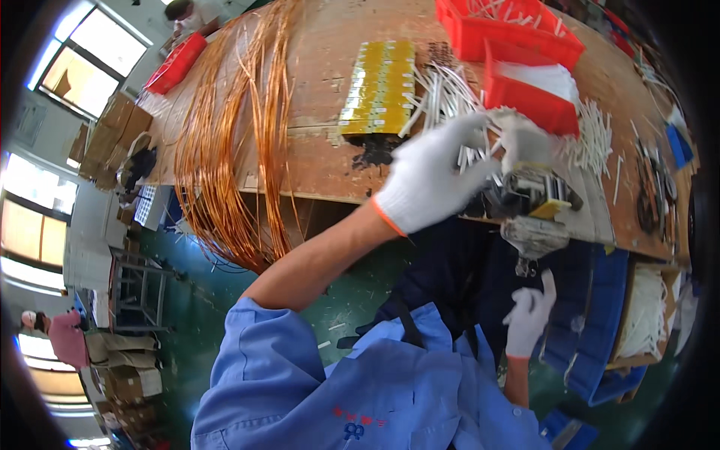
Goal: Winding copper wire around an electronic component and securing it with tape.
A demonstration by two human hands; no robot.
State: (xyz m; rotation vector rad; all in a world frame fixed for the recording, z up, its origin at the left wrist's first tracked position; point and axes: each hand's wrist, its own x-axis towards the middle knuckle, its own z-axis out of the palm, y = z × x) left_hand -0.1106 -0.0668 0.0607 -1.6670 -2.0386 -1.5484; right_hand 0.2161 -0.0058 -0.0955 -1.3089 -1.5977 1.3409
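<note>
My left hand [439, 172], in a white knit glove with an orange cuff, reaches over the bench edge. Its fingers and thumb are apart and slightly blurred, beside loose white tubes [444, 90]. Just right of it a metal fixture [525, 191] with a yellow part sits at the edge, and a wrapped greyish lump [534, 236] hangs below. My right hand [527, 319], also gloved, is lower down under that lump, fingers spread and one pointing up, with nothing visible in it. A row of yellow-taped blocks [379, 86] lies to the left of the tubes.
Long copper wires [232, 135] drape off the wooden bench [322, 161] at left. Red bins [517, 37] [529, 97] stand at the back right. Blue crates [581, 322] are below at right. Hand tools [649, 187] lie at the far right. Two other people are farther off.
</note>
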